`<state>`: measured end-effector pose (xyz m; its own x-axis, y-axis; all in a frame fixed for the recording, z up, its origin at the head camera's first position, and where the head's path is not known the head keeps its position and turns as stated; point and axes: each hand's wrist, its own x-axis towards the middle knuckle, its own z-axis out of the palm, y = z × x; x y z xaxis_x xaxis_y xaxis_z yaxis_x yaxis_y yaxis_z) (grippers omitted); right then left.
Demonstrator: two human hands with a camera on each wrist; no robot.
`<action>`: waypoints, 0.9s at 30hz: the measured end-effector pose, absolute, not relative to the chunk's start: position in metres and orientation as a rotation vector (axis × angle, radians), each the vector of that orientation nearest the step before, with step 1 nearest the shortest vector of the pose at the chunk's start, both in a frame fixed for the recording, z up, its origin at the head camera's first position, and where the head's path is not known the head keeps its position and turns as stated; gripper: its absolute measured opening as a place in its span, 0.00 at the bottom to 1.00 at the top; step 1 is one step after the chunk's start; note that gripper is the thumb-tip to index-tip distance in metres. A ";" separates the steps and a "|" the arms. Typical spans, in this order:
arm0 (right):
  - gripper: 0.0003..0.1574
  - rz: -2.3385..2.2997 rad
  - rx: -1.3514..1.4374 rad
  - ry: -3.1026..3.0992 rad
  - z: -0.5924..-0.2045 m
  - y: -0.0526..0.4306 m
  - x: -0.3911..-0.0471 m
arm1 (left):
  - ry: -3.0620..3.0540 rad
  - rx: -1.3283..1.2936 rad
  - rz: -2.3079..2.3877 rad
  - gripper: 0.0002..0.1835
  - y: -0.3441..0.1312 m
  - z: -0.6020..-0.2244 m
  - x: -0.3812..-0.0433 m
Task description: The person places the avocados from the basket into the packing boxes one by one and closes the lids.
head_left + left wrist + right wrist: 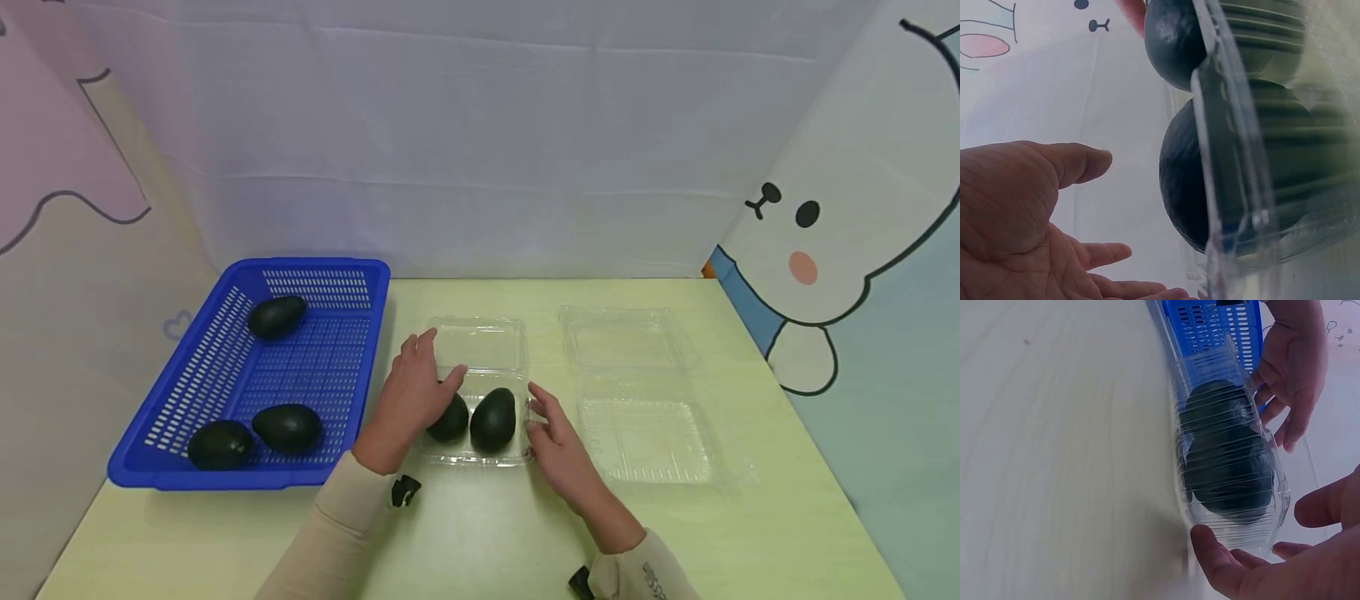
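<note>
A clear plastic clamshell box [480, 346] lies with its lid flung back, and two dark green avocados [492, 421] sit side by side in its near half. My left hand [411, 393] hovers at the box's left side, thumb and fingers spread, partly covering the left avocado [452, 421]. In the left wrist view the thumb [1085, 164] is apart from the avocados. On the box's right side is my right hand [558, 454], its fingers loosely bent by the edge. The right wrist view has a fingertip [1205, 540] at the box's corner; whether it touches cannot be told.
A blue plastic basket [247, 481] on the left holds three avocados [287, 428]. To the right lies a second open clear clamshell box [648, 442]. A white cloth [487, 167] hangs behind the pale table [480, 533].
</note>
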<state>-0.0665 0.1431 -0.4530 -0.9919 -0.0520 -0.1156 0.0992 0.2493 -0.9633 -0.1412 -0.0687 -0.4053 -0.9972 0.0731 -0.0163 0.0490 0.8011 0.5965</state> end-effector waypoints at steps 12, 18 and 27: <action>0.35 -1.841 0.074 2.426 -0.443 0.138 -0.080 | 2.909 0.073 0.962 0.43 -0.063 -0.412 -0.135; 0.37 -1.848 0.114 2.414 -0.438 0.137 -0.090 | 2.923 0.052 0.961 0.44 -0.061 -0.417 -0.134; 0.39 -1.894 0.136 2.373 -0.438 0.137 -0.105 | 2.911 0.011 1.012 0.45 -0.066 -0.423 -0.136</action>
